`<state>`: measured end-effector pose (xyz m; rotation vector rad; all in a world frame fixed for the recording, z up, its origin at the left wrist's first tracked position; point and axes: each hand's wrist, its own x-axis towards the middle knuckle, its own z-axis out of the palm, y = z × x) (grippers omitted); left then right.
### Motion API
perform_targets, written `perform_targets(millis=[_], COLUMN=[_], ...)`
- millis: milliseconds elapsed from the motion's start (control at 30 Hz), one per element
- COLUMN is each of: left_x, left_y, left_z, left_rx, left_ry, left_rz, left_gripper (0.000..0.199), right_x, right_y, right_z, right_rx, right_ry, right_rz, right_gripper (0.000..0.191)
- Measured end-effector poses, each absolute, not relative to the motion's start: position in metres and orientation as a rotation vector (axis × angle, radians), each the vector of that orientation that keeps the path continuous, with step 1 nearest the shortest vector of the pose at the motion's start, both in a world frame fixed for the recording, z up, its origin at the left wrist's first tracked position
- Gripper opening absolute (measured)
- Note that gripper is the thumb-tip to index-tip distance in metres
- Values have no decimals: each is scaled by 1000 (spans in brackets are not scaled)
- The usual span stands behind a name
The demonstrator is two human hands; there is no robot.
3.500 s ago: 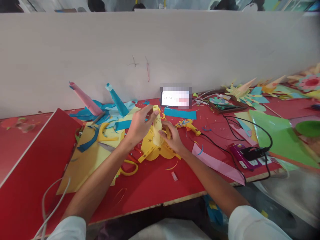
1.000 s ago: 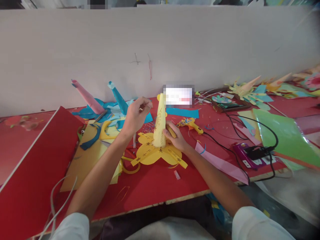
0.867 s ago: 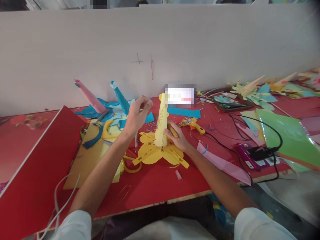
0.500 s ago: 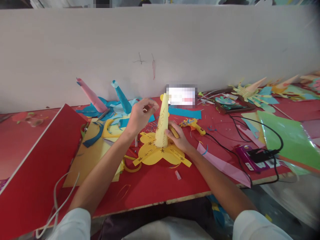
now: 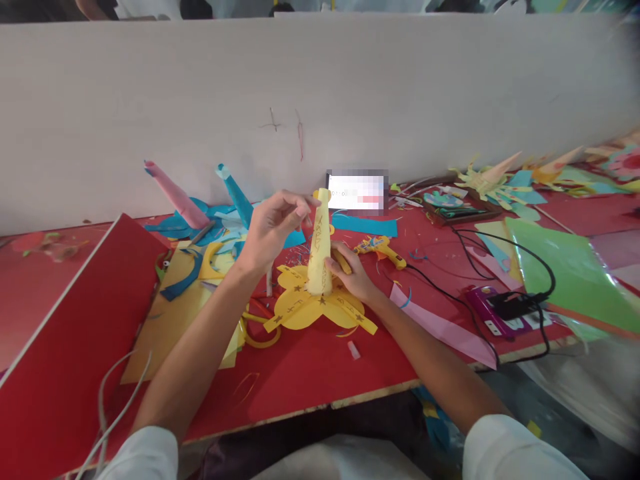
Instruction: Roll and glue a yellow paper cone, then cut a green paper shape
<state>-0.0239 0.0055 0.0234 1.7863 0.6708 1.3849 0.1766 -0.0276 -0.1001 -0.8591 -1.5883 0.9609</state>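
A pale yellow paper cone (image 5: 320, 250) with brown writing stands upright on a yellow paper flower base (image 5: 307, 317) marked with brown stars. My right hand (image 5: 354, 273) grips the cone's lower right side, thumb against the paper. By its fingers shows a darker yellow curved piece (image 5: 342, 260), whose kind I cannot make out. Beside the cone's top, my left hand (image 5: 277, 223) is raised with fingertips pinched together. Whatever lies in that pinch is too small to name.
A yellow glue gun (image 5: 383, 250) lies right of the cone, its cord running to a purple power strip (image 5: 493, 313). Yellow-handled scissors (image 5: 263, 341) lie at left. Pink (image 5: 177, 193) and blue (image 5: 237, 197) paper cones stand behind, and a red board (image 5: 90, 333) leans at left.
My left hand has come closer to the cone's top, its fingers now pinched and turned down. The right hand stays at the cone. The whole view has shifted slightly.
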Motion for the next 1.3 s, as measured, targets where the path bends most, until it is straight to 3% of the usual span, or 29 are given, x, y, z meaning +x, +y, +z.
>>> perform_targets(millis=[133, 300, 533, 633, 733, 867, 1133, 1300], left_x=[-27, -37, -65, -71, -64, -44, -27, -15], left_y=[5, 11, 22, 25, 24, 19, 1, -12], left_z=[27, 26, -7, -15, -11, 7, 28, 34], left_rx=[1878, 2157, 2543, 2534, 2482, 2370, 2202, 2191], left_ry=[717, 1057, 1437, 1565, 1638, 1384, 978, 869], left_rz=[1285, 1135, 291, 104, 371, 855, 923, 939], left_gripper=[27, 11, 14, 11, 20, 24, 29, 30], right_x=[178, 177, 176, 177, 178, 177, 177, 176], right_y=[-27, -29, -30, -30, -30, -31, -33, -37], right_z=[-100, -98, -98, -98, -98, -96, -92, -88], right_rx=[-868, -860, -905, -916, -905, -894, -860, -882], right_ry=[-1608, -1620, -1585, -1583, -1578, -1596, -1545, -1452], right_rz=[955, 961, 994, 997, 1005, 981, 947, 731], right_gripper=[38, 39, 44, 43, 43, 44, 43, 41])
